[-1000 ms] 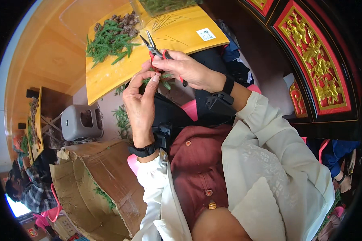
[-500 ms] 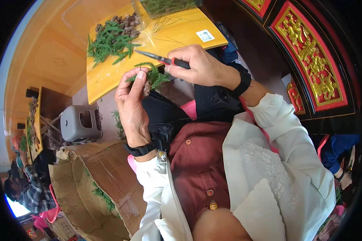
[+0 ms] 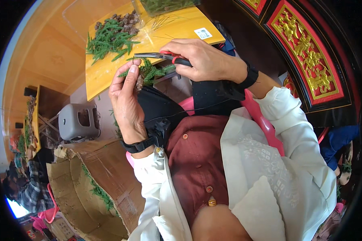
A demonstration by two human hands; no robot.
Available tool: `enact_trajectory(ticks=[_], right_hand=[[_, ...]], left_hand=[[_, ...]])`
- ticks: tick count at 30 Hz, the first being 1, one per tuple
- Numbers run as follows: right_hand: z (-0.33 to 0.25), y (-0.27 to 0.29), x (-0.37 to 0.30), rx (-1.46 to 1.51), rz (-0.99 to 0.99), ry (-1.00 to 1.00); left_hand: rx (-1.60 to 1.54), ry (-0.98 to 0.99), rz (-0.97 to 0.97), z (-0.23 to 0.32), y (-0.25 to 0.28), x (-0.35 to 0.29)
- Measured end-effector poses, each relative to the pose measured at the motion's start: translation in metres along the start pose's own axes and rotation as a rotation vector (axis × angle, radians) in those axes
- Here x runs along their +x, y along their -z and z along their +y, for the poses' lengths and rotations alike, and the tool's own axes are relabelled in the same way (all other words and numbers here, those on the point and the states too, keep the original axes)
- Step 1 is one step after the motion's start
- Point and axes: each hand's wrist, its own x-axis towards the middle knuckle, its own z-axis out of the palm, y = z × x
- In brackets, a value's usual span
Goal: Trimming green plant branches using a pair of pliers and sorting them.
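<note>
My left hand (image 3: 126,98) is closed, pinching a small bunch of green needle sprigs (image 3: 153,73) with a brown pine cone (image 3: 139,83) hanging at its lower side. A thin stem or wire end seems to stick up by the fingertips. My right hand (image 3: 209,62) grips long-nosed pliers (image 3: 151,55) with red and black handles. Their jaws point left, just above the sprigs and close to my left fingertips. Whether the jaws touch anything is unclear. Both hands are over my lap, at the near edge of a yellow wooden table (image 3: 147,44).
On the table lie green sprigs (image 3: 110,40), pine cones (image 3: 128,23) and thin wires (image 3: 165,20), beside a clear container (image 3: 169,6) of greenery. A grey stool (image 3: 70,122) and an open cardboard box (image 3: 108,164) stand at left. Other people sit far left and right.
The pliers have swung from slanting to nearly level, and their tips are now nearer my left fingertips. My right hand shifted slightly up. The left hand with the sprigs moved a little left.
</note>
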Motion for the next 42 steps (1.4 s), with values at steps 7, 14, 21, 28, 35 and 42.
enact_trajectory(ticks=[7,14,21,28,35,42], right_hand=[[-0.005,0.008,0.003,-0.08,-0.09,0.022],[0.004,0.007,0.006,-0.164,-0.013,0.176],[0.003,0.009,0.005,-0.162,-0.06,0.126],[-0.016,0.018,-0.001,0.016,-0.221,-0.112],[-0.022,0.018,-0.001,0.042,-0.28,-0.186],[-0.024,0.018,-0.002,-0.005,-0.297,-0.232]], left_hand=[[-0.03,0.013,-0.059,0.002,0.003,-0.006],[-0.1,0.07,-0.143,-0.001,0.01,-0.005],[-0.182,0.153,-0.199,-0.004,0.011,-0.004],[-0.044,-0.015,-0.068,-0.005,0.003,-0.004],[0.119,-0.109,-0.041,-0.003,-0.001,-0.01],[0.27,-0.196,0.0,-0.001,-0.007,-0.014]])
